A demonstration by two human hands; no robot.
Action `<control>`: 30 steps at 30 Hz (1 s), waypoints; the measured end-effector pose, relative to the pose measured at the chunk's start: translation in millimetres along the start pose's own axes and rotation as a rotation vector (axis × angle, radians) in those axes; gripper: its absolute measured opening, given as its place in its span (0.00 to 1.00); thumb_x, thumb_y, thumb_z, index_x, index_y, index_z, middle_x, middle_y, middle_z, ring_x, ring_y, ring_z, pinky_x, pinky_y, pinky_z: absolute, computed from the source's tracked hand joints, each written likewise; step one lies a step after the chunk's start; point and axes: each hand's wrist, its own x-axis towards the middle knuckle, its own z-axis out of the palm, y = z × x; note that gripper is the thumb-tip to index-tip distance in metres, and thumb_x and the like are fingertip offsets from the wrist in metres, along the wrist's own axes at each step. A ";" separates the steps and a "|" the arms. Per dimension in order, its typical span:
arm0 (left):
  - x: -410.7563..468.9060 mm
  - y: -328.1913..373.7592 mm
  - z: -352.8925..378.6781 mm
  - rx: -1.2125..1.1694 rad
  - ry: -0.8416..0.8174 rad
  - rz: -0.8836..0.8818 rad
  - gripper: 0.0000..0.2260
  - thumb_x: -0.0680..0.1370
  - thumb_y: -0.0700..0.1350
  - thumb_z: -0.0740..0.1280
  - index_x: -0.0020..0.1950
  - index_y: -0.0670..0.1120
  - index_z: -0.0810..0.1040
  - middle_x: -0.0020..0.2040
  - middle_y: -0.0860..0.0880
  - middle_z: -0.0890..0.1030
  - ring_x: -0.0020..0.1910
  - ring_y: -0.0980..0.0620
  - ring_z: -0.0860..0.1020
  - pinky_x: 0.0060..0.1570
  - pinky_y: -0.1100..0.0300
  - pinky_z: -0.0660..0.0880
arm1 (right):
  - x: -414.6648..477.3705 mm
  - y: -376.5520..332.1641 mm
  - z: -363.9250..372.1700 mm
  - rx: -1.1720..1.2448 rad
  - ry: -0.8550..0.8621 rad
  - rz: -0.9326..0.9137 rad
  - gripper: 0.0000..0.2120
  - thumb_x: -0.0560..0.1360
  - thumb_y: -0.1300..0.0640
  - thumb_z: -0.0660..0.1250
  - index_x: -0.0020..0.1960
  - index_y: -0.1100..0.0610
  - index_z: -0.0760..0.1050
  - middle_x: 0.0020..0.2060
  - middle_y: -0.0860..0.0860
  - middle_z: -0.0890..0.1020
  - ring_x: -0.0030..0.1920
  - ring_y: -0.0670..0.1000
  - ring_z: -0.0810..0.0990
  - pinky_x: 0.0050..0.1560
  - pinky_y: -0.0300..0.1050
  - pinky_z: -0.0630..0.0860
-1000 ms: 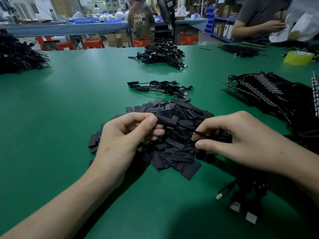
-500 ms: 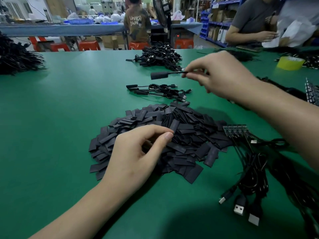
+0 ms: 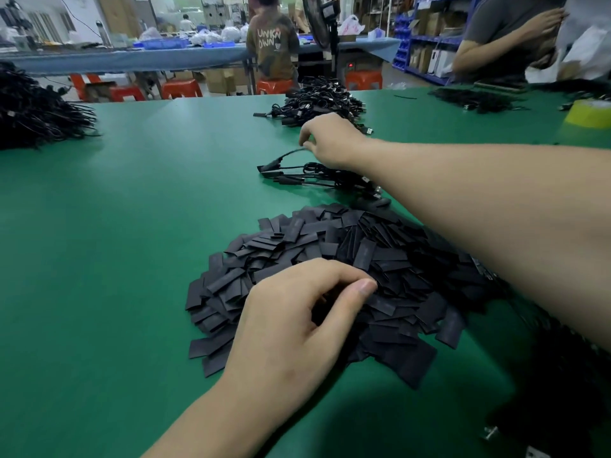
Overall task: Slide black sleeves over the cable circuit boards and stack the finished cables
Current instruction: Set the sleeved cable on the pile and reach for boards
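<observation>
right hand (image 3: 334, 143) pinches the sleeved cable (image 3: 281, 160) right at the small stack (image 3: 324, 176) in the middle of the tabletop (image 3: 132, 226), so I'd lay it lined up with the others before letting go, while the left hand (image 3: 297, 319) curls into the sleeve pile (image 3: 380, 252) by the near edge, can't tell if it's grabbed one

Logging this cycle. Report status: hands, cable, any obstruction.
Right hand pinches sleeved cable over the stack. Left hand curled in sleeve pile; grip unclear. Nothing blocks the stack.
</observation>
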 end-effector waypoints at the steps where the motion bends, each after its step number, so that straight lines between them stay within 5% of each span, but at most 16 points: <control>1: 0.4 -0.2 0.0 0.005 -0.006 0.001 0.08 0.81 0.54 0.66 0.50 0.56 0.84 0.46 0.63 0.83 0.49 0.61 0.82 0.47 0.59 0.77 | -1.7 -0.4 1.9 -0.010 -0.028 -0.010 0.14 0.84 0.56 0.62 0.67 0.59 0.78 0.64 0.59 0.80 0.62 0.61 0.78 0.62 0.51 0.74; 6: -0.1 -1.4 0.0 0.017 -0.019 -0.001 0.08 0.80 0.55 0.65 0.50 0.56 0.84 0.47 0.64 0.83 0.50 0.62 0.82 0.48 0.60 0.76 | -39.9 -2.3 -17.7 -0.030 -0.056 -0.056 0.16 0.84 0.51 0.62 0.68 0.54 0.77 0.65 0.57 0.74 0.62 0.59 0.77 0.64 0.53 0.74; 13: 0.0 -0.1 1.2 0.039 -0.009 0.003 0.08 0.80 0.54 0.67 0.50 0.55 0.85 0.46 0.63 0.84 0.48 0.63 0.81 0.47 0.62 0.76 | -158.8 26.9 -72.6 -0.046 -0.076 -0.002 0.02 0.79 0.53 0.69 0.49 0.49 0.81 0.42 0.45 0.81 0.46 0.50 0.80 0.49 0.46 0.75; 20: -0.3 1.4 1.2 0.024 -0.025 -0.044 0.06 0.81 0.50 0.68 0.50 0.54 0.86 0.45 0.62 0.84 0.47 0.60 0.81 0.45 0.64 0.74 | -240.5 67.6 -72.7 -0.186 -0.415 0.247 0.13 0.80 0.46 0.68 0.60 0.51 0.82 0.55 0.50 0.84 0.55 0.51 0.81 0.56 0.44 0.76; 30: -1.0 2.6 1.6 -0.013 -0.038 -0.075 0.07 0.81 0.48 0.67 0.49 0.53 0.86 0.45 0.58 0.85 0.46 0.53 0.82 0.44 0.51 0.78 | -257.6 72.5 -71.3 0.044 -0.179 0.286 0.05 0.79 0.51 0.70 0.47 0.50 0.76 0.46 0.49 0.82 0.43 0.49 0.79 0.42 0.45 0.71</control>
